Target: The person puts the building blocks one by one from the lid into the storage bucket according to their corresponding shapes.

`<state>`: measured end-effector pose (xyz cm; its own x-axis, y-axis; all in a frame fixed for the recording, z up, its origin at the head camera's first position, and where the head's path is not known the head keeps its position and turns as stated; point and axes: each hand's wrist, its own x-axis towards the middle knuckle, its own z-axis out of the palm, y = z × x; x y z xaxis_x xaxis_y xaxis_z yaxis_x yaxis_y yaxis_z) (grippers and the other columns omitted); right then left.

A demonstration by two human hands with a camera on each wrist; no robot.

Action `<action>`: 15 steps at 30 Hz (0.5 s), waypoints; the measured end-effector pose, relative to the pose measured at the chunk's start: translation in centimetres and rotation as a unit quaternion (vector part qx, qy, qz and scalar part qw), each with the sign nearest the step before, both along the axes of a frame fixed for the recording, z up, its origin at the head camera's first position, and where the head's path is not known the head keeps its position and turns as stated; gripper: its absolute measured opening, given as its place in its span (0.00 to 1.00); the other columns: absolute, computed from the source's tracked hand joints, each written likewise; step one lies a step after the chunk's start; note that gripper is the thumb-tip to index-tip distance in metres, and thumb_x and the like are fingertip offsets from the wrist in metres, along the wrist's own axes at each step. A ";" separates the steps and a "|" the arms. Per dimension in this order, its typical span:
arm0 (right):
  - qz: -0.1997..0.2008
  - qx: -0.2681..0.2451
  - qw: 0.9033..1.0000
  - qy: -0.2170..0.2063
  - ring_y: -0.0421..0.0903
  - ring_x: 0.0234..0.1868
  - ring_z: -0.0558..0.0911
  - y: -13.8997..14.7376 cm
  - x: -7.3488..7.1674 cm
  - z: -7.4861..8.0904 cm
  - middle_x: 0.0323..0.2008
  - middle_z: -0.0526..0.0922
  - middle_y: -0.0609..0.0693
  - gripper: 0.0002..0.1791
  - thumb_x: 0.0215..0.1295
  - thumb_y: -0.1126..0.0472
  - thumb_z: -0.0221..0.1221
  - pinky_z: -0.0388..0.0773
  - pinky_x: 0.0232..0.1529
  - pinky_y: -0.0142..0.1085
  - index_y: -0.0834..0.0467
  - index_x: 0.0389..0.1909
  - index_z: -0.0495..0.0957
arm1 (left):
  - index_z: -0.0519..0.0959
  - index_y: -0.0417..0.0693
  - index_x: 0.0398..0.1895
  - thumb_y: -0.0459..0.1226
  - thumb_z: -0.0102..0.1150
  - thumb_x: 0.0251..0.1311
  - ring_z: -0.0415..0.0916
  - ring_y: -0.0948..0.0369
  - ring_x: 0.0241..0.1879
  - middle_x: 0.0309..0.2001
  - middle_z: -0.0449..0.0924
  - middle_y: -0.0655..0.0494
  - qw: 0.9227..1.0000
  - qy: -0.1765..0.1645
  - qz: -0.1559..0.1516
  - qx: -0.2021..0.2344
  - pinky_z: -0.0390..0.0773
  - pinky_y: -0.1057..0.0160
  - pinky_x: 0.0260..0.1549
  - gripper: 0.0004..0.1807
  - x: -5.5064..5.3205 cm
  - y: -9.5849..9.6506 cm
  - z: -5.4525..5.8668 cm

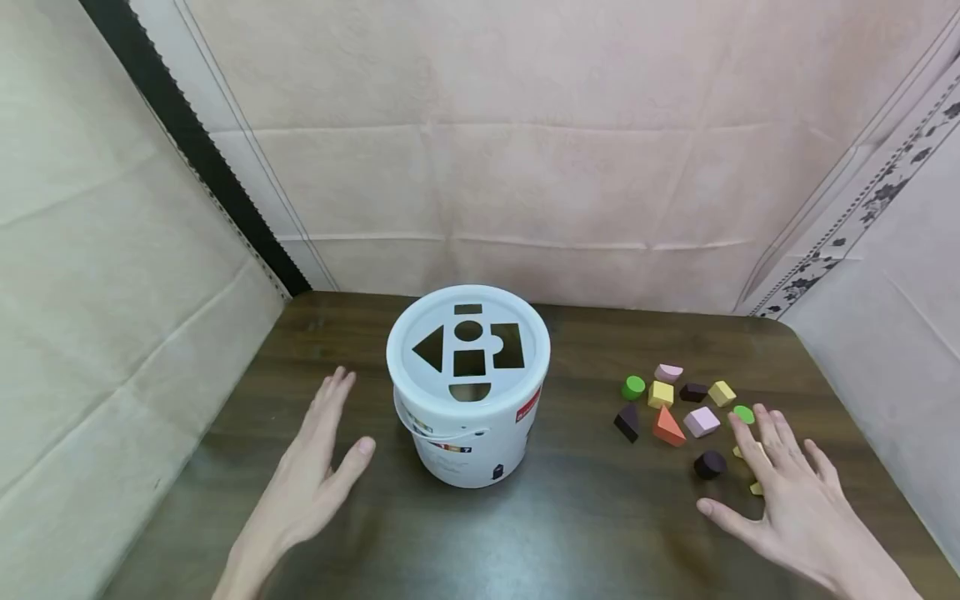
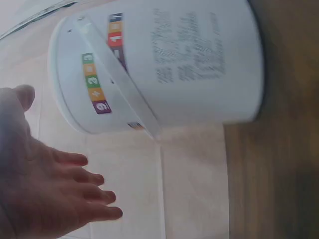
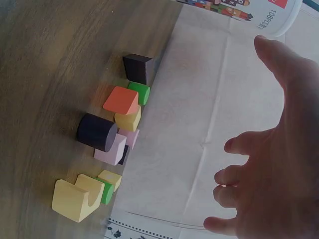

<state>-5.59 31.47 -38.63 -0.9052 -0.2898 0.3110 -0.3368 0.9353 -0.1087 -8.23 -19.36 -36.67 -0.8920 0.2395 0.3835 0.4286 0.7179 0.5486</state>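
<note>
A white bucket point(image 1: 468, 442) stands upright on the table, its lid point(image 1: 405, 350) cut with several shaped holes. To the bucket's left, apart from it, my left hand point(image 1: 311, 475) has its fingers straight and holds nothing. My right hand point(image 1: 795, 508) is spread at the right over several loose blocks and partly hides a yellow arched block point(image 3: 79, 196). Near its thumb is a black cylinder point(image 1: 709, 465). Farther off lie an orange block point(image 1: 668, 427), a pink block point(image 1: 702, 422), a green cylinder point(image 1: 633, 387), a yellow block point(image 1: 661, 394) and a black triangular block point(image 1: 627, 422).
The dark wooden table point(image 1: 585, 517) is bounded by pale cloth walls point(image 1: 487, 183) at the back and both sides. A thin white handle point(image 2: 117, 74) hangs down the bucket's side.
</note>
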 end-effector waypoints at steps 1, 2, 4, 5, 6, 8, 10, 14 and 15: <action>0.002 0.000 1.000 0.001 0.50 0.68 0.37 0.0 0.1 -0.1 0.69 0.39 0.58 0.60 0.42 0.36 0.63 0.27 0.60 0.53 0.58 0.70 0.44 | 0.43 0.58 0.71 0.42 0.51 0.61 0.38 0.55 0.67 0.70 0.39 0.58 1.000 0.000 -0.009 0.021 0.47 0.46 0.58 0.39 -0.5 0.3 0.3; 0.005 -0.003 1.000 -0.001 0.51 0.68 0.37 0.0 0.1 -0.1 0.69 0.40 0.59 0.59 0.42 0.36 0.63 0.27 0.60 0.53 0.58 0.70 0.44 | 0.43 0.59 0.71 0.42 0.51 0.62 0.39 0.55 0.67 0.70 0.40 0.59 0.999 0.001 -0.017 0.039 0.49 0.46 0.57 0.38 -1.0 0.6 0.6; 0.009 -0.009 1.000 -0.005 0.50 0.68 0.38 0.0 0.3 -0.3 0.69 0.42 0.60 0.58 0.43 0.37 0.64 0.28 0.60 0.53 0.58 0.70 0.45 | 0.45 0.59 0.71 0.40 0.51 0.62 0.42 0.56 0.67 0.70 0.42 0.60 0.997 0.006 -0.032 0.072 0.51 0.45 0.56 0.37 -2.1 1.2 1.0; 0.007 -0.013 1.000 -0.009 0.50 0.68 0.38 0.0 0.4 -0.4 0.69 0.43 0.60 0.58 0.43 0.37 0.64 0.28 0.60 0.53 0.58 0.70 0.46 | 0.45 0.59 0.70 0.40 0.51 0.61 0.44 0.56 0.66 0.70 0.43 0.60 0.996 0.010 -0.035 0.082 0.52 0.45 0.56 0.37 -2.6 1.5 1.1; 0.006 -0.017 1.000 -0.014 0.50 0.68 0.39 0.0 0.5 -0.5 0.68 0.44 0.61 0.57 0.43 0.38 0.64 0.28 0.60 0.53 0.59 0.69 0.47 | 0.46 0.60 0.70 0.40 0.52 0.61 0.46 0.56 0.66 0.69 0.43 0.60 0.995 0.013 -0.036 0.091 0.53 0.44 0.55 0.37 -3.1 1.8 1.3; -0.004 -0.017 0.999 -0.032 0.51 0.68 0.38 0.0 0.6 -0.6 0.68 0.44 0.62 0.56 0.45 0.37 0.62 0.26 0.59 0.53 0.61 0.69 0.47 | 0.48 0.60 0.70 0.40 0.53 0.60 0.47 0.57 0.66 0.69 0.45 0.61 0.994 0.017 -0.036 0.106 0.53 0.44 0.55 0.37 -3.9 2.3 1.4; -0.017 -0.014 0.998 -0.051 0.51 0.68 0.36 0.0 0.8 -0.8 0.69 0.42 0.61 0.56 0.47 0.36 0.61 0.24 0.58 0.54 0.63 0.69 0.46 | 0.50 0.58 0.70 0.40 0.54 0.59 0.48 0.56 0.65 0.69 0.46 0.60 0.992 0.023 -0.041 0.115 0.54 0.44 0.55 0.37 -4.6 2.7 1.5; -0.028 -0.011 0.997 -0.074 0.51 0.68 0.34 0.0 1.0 -0.9 0.69 0.40 0.60 0.56 0.49 0.36 0.59 0.25 0.57 0.58 0.66 0.68 0.45 | 0.53 0.51 0.69 0.40 0.58 0.56 0.50 0.56 0.65 0.69 0.48 0.58 0.989 0.047 -0.063 0.123 0.55 0.46 0.55 0.37 -5.8 3.4 1.5; -0.026 -0.011 0.997 -0.072 0.51 0.68 0.34 0.0 1.0 -0.9 0.69 0.41 0.61 0.56 0.49 0.36 0.59 0.28 0.56 0.60 0.66 0.68 0.46 | 0.54 0.50 0.68 0.40 0.58 0.55 0.50 0.56 0.65 0.68 0.48 0.57 0.988 0.056 -0.069 0.123 0.55 0.47 0.55 0.38 -6.1 3.5 1.5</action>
<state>-4.61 31.51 -39.53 -0.9547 -0.2351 0.1824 -0.2666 0.9480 -0.1736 -14.31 -15.87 -35.17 -0.8054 0.2437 0.5403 0.5818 0.4990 0.6423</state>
